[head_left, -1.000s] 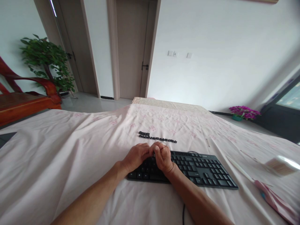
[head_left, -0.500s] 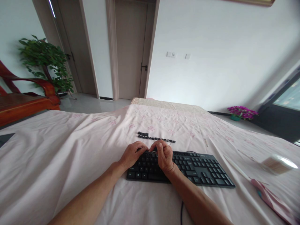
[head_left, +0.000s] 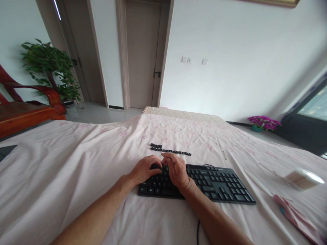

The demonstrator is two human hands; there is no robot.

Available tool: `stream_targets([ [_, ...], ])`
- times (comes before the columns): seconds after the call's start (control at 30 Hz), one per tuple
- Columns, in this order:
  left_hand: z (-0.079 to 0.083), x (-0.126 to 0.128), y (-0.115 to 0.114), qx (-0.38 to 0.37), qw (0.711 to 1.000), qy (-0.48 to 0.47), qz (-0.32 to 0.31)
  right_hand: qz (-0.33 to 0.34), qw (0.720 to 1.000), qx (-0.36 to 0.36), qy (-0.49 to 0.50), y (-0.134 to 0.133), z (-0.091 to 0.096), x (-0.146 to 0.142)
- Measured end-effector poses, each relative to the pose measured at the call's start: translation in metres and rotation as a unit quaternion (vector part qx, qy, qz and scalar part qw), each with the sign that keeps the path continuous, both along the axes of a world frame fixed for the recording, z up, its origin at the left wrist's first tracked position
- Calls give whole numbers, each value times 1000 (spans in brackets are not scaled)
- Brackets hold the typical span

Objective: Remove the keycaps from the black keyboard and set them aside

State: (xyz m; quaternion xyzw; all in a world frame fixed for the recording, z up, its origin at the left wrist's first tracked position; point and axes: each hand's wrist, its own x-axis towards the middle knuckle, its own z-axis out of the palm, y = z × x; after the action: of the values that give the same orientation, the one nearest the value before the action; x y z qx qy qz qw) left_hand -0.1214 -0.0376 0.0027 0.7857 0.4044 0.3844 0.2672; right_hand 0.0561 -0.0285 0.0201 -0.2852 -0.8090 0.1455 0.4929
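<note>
A black keyboard (head_left: 219,185) lies on the pink flowered cloth (head_left: 76,170) in front of me. Both hands rest over its left end. My left hand (head_left: 141,171) is curled, its thumb and fingers pinched round a small black piece (head_left: 155,166) that looks like a keycap. My right hand (head_left: 176,170) sits just beside it with bent fingers pressed together; what it holds, if anything, is hidden. A short row of loose black keycaps (head_left: 170,150) lies on the cloth just beyond the hands.
The keyboard's cable (head_left: 198,234) runs toward me. At the right lie a white round container (head_left: 302,178), a pink object (head_left: 296,214) and thin sticks (head_left: 258,182). A red wooden bench (head_left: 22,114), a green plant (head_left: 51,68) and purple flowers (head_left: 263,121) stand beyond the cloth's edges.
The hands were raised together above the keys, the right one holding a thin wire loop. They have come down onto the keyboard's left end, and the loop no longer shows.
</note>
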Motion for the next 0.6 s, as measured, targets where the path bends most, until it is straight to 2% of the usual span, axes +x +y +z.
stream_targets([
  [0.2, -6, -2, -2, -22, 995, -22, 96, -66, 995, 23, -76, 2, 5, 0],
  [0.33, -9, -5, 2, -46, 979, -110, 166, -140, 978, -10, -155, 5, 6, -3],
  [0.43, -13, -7, 7, -75, 968, -170, 168, -160, 967, -23, -197, 5, 5, -5],
  [0.6, -15, -7, 10, -113, 960, -221, 127, -146, 963, -25, -227, 6, 5, -7],
])
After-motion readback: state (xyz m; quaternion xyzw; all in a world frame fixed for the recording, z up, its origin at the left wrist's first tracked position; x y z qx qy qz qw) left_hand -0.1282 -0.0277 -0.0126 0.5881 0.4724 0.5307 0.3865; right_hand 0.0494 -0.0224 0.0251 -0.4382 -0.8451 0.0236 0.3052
